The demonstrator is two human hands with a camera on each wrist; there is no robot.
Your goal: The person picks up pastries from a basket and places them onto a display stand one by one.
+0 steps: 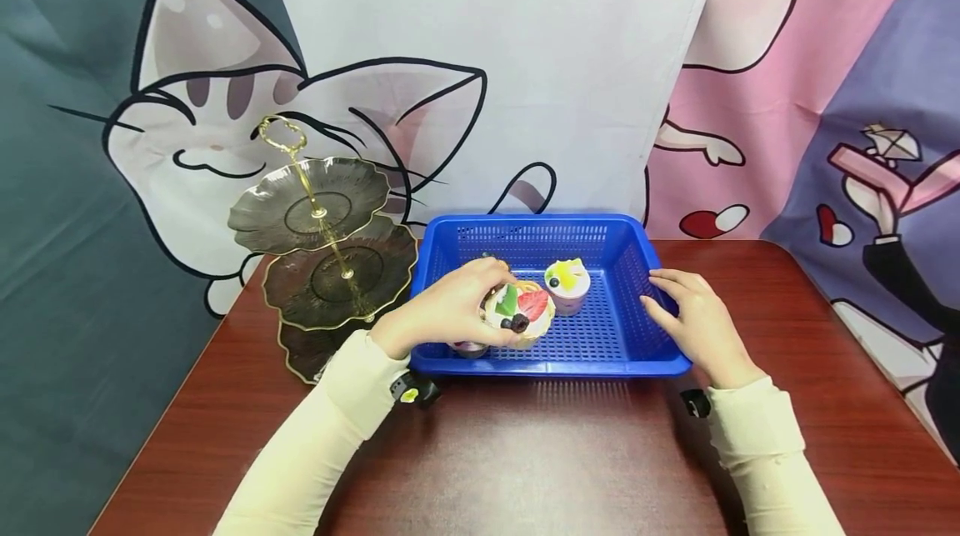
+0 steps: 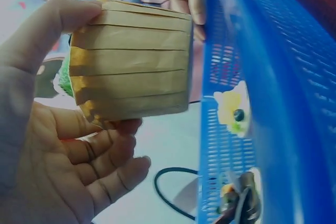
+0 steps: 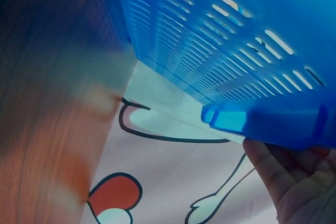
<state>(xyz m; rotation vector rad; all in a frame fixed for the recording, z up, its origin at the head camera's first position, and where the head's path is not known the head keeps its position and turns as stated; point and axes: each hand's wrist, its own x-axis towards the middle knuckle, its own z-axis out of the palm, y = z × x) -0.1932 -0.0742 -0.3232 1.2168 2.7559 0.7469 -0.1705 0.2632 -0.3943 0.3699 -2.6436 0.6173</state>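
My left hand (image 1: 450, 307) grips a fruit tart (image 1: 531, 315) between thumb and fingers, above the front of a blue basket (image 1: 551, 368). Its top carries cream, a strawberry slice, a green leaf and dark berries; in the left wrist view its pleated tan side (image 2: 131, 59) faces the camera. Inside the basket stands a small dessert cup (image 1: 567, 290) with a yellow topping and a blueberry. Other desserts lie partly hidden behind my left hand, one showing a dark topping (image 2: 242, 198). At the basket's right rim rest the fairly straight fingers of my right hand (image 1: 701, 323).
To the left of the basket stands a tiered serving stand (image 1: 347, 273) with dark, gold-edged plates and a gold ring handle. Everything is on a reddish-brown wooden table (image 1: 562, 453). A cartoon-printed cloth (image 1: 525, 127) hangs right behind it.
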